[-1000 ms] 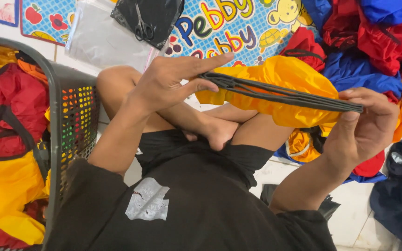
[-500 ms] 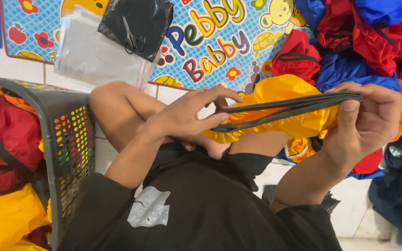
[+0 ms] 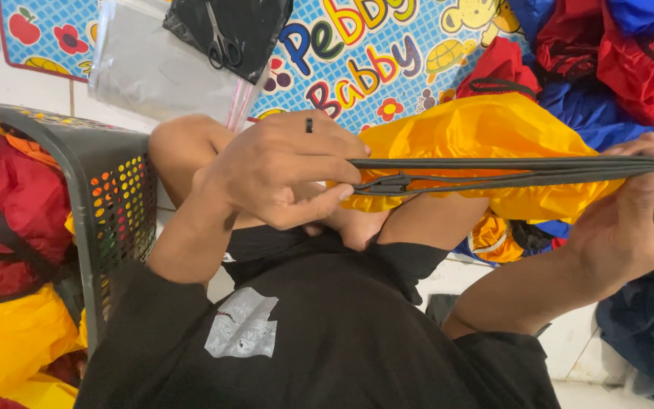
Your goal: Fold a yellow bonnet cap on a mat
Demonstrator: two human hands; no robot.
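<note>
Since the earlier frame, we are lowering our left hand [image 3: 281, 178] and right hand [image 3: 641, 220], both gripping black straps [image 3: 509, 173] stretched taut, long axis running left-right, before yellow fabric [image 3: 478, 129].

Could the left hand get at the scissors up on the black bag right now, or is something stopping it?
Probably not at once. The left hand is pinching one end of the black straps, stretched to the right hand. The path over the knee to the scissors looks open, but it would have to let go first.

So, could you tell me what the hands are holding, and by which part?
A bundle of black cords attached to yellow fabric, stretched taut: left hand pinches one end, right hand the other.
</note>
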